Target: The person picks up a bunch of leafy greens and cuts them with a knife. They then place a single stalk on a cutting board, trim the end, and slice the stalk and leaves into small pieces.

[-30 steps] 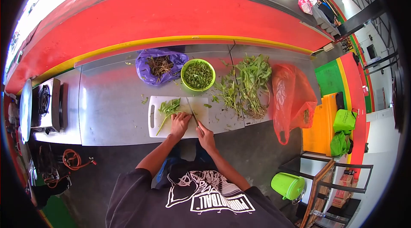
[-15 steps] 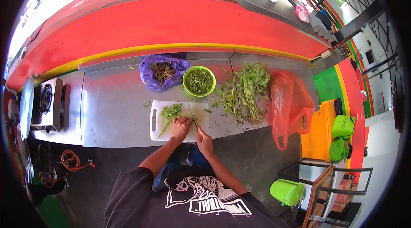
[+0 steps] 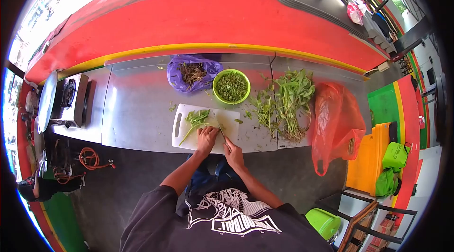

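My right hand (image 3: 233, 152) grips a knife (image 3: 220, 128), its blade pointing away from me over the white cutting board (image 3: 232, 118). Just left of the blade, my left hand (image 3: 206, 139) presses down with bent fingers on a small bunch of leafy greens (image 3: 197, 117). Leaves and a stem stick out to the left of that hand, while the part under the fingers is hidden. Behind the board stands a lime-green bowl (image 3: 222, 100) full of chopped greens. A small green piece (image 3: 238, 120) lies at the board's right side.
A purple bag (image 3: 176, 69) of roots and stems sits left of the bowl. Uncut greens (image 3: 292, 98) and an orange plastic bag (image 3: 329, 119) lie to the right. A gas stove (image 3: 70, 98) stands far left. Another person (image 3: 29, 189) is at the left edge.
The view has shifted, so the counter and its items appear farther right. Both hands stay at the board, knife and greens still held. A person now shows at the left edge.
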Tool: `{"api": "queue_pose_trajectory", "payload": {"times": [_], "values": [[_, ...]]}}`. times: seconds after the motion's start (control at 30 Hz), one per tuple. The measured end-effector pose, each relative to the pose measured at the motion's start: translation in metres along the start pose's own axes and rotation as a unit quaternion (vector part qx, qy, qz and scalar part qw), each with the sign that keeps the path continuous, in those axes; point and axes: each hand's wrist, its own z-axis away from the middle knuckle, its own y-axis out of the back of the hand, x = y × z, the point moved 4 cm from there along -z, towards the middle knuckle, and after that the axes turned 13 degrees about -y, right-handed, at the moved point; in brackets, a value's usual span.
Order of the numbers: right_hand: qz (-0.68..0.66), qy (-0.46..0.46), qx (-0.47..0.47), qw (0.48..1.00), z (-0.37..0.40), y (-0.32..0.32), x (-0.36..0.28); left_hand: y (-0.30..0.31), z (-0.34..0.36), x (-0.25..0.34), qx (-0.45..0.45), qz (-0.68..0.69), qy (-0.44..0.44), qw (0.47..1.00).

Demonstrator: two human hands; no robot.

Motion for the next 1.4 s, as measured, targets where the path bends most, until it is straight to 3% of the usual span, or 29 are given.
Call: {"api": "queue_pose_trajectory", "payload": {"times": [0.17,0.4,0.47,0.5,0.57,0.67,0.97,1.07,1.2,1.27,1.4], "values": [[0.073,0.007,-0.015,0.997,0.004,0.003,0.014,-0.005,0.01,-0.002,-0.013,-0.011,-0.031,0.999],[0.043,0.035,-0.012,0.998,-0.018,-0.004,-0.009,-0.004,0.007,-0.001,-0.025,-0.029,-0.01,0.999],[0.023,-0.057,-0.041,0.997,-0.004,0.007,-0.01,-0.009,0.007,-0.005,-0.011,-0.022,0.006,1.0],[0.025,-0.057,-0.041,0.997,0.002,0.008,-0.004,-0.01,0.007,-0.006,-0.011,-0.02,0.007,1.0],[0.056,0.078,0.015,0.995,0.016,0.013,0.006,-0.011,0.007,-0.006,-0.013,-0.019,0.002,1.0],[0.073,0.063,0.014,0.995,0.018,0.013,0.009,-0.005,0.01,-0.002,-0.01,-0.03,-0.027,0.999],[0.04,-0.017,-0.034,0.999,-0.004,0.008,-0.01,-0.009,0.01,-0.005,0.006,-0.023,0.004,1.0],[0.037,0.032,-0.01,0.999,0.015,0.012,0.002,-0.007,0.006,-0.002,0.01,-0.02,0.012,1.0],[0.074,0.035,-0.012,0.997,0.014,0.012,0.002,-0.006,0.012,-0.002,0.007,-0.022,-0.004,1.0],[0.075,-0.016,-0.036,0.996,0.003,0.004,0.002,-0.003,0.015,0.001,0.004,-0.04,-0.024,0.999],[0.052,0.015,-0.012,0.998,-0.009,-0.003,-0.006,-0.004,0.016,0.0,-0.011,-0.04,-0.026,0.999]]}}
